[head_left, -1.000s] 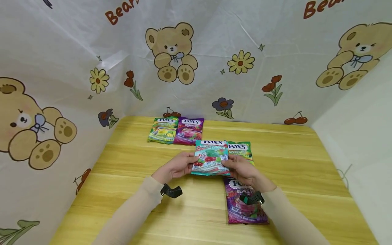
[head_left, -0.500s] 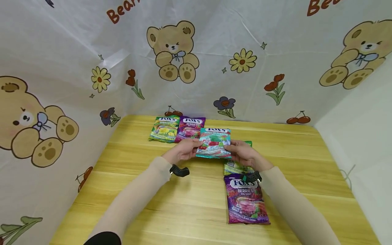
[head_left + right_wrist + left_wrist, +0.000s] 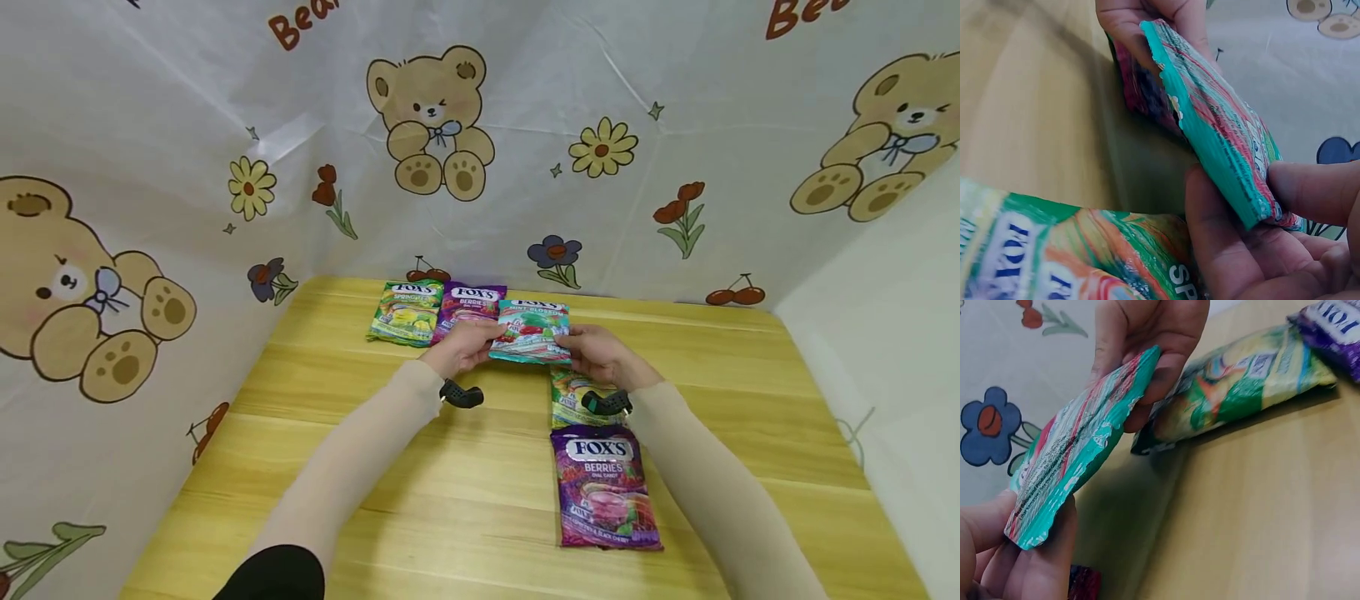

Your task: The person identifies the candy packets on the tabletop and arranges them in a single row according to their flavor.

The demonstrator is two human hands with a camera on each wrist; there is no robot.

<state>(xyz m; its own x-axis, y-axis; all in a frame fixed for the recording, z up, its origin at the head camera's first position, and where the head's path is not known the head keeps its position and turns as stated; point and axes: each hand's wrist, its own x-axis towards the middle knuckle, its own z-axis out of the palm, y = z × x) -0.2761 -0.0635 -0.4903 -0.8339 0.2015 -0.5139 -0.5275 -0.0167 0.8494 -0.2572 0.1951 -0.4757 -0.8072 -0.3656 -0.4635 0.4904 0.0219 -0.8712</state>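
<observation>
A teal Fox's Mint Blossom candy bag is held between both hands above the back of the table. My left hand pinches its left edge, and my right hand pinches the right edge, thumbs on the printed front. Both wrist views show the bag tilted, its crimped lower seam towards the cameras. Just below my right hand lies a green Fox's Spring Tea bag, partly covered by the hand and wrist in the head view. Beside my left hand is a purple Berries bag, partly hidden.
Another green Spring Tea bag lies at the back left, against the purple one. A second purple Berries bag lies nearer the front, below the right-hand green bag. Behind the wooden table hangs a bear-print cloth.
Both hands have carried the teal bag away from me, towards the back of the table and slightly right. The front purple bag is now uncovered.
</observation>
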